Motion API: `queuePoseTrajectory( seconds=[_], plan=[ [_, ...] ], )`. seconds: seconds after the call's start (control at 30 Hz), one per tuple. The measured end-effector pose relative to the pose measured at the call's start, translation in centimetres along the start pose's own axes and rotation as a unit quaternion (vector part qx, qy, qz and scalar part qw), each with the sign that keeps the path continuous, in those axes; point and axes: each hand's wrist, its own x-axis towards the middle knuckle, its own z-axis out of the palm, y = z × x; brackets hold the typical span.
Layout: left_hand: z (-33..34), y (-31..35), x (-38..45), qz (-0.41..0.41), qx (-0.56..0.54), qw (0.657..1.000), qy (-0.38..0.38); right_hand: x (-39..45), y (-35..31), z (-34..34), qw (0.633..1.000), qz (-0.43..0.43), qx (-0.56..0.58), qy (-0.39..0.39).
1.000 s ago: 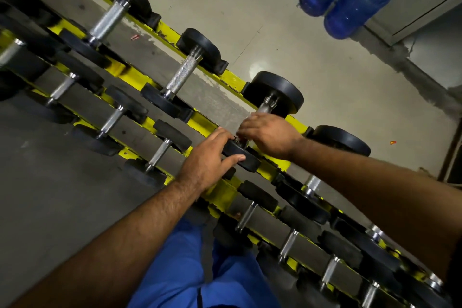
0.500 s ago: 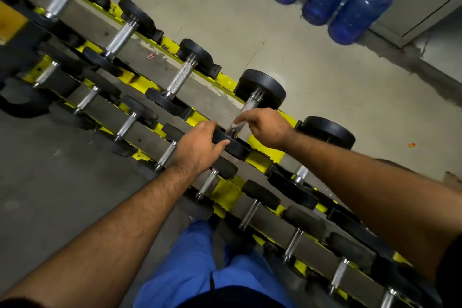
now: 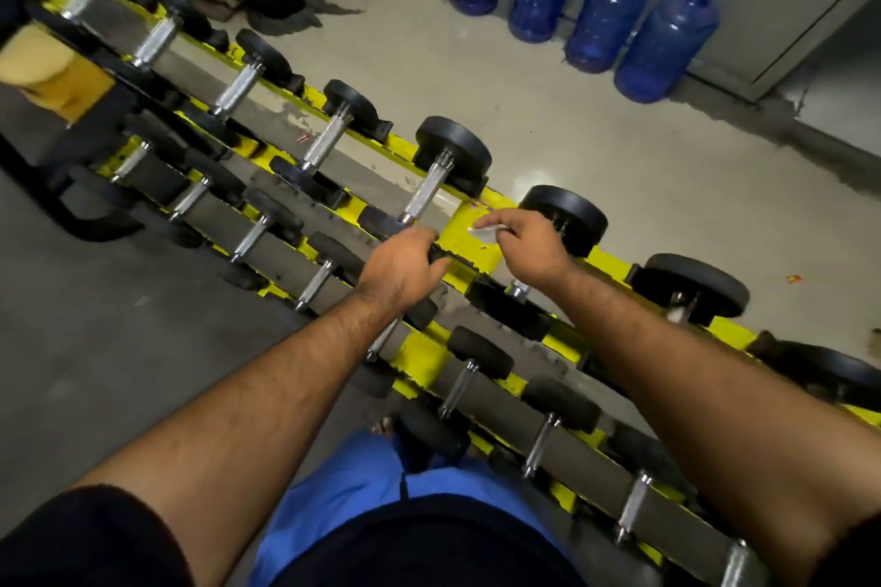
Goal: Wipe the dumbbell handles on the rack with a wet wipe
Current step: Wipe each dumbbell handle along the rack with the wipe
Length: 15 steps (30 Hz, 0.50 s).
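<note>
Over the yellow rack (image 3: 469, 234), near its far rail, a small white wet wipe (image 3: 484, 230) is pinched by the right hand (image 3: 527, 248) between thumb and fingers. The wipe is held just beside the shiny handle (image 3: 426, 192) of a black dumbbell (image 3: 453, 153), not touching it. The left hand (image 3: 405, 269) is laid on that dumbbell's near black end, fingers loosely bent. Four blue water jugs (image 3: 605, 10) are stood by the wall.

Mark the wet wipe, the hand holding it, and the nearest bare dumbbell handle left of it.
wet wipe (image 3: 482, 231), head view, on the white fold past the fingertips.
right hand (image 3: 527, 248), head view, on the back of the hand.
dumbbell handle (image 3: 427, 192), head view, on the mid knurled shaft.
</note>
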Motion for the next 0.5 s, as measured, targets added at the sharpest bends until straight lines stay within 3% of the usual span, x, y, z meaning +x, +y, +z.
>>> queuePoseTrajectory(
  seconds=[0.3,0.5],
  plan=[
    [4.6,4.8,-2.7,0.094,0.017,0.993,-0.065,-7.7,4.4,-1.9,0.991,0.08,0.015,0.101],
    [7.9,6.7,-4.0,0.167,0.029,0.985,-0.044,-9.5,6.9,-1.7,0.987,0.082,0.001,0.14]
  ],
)
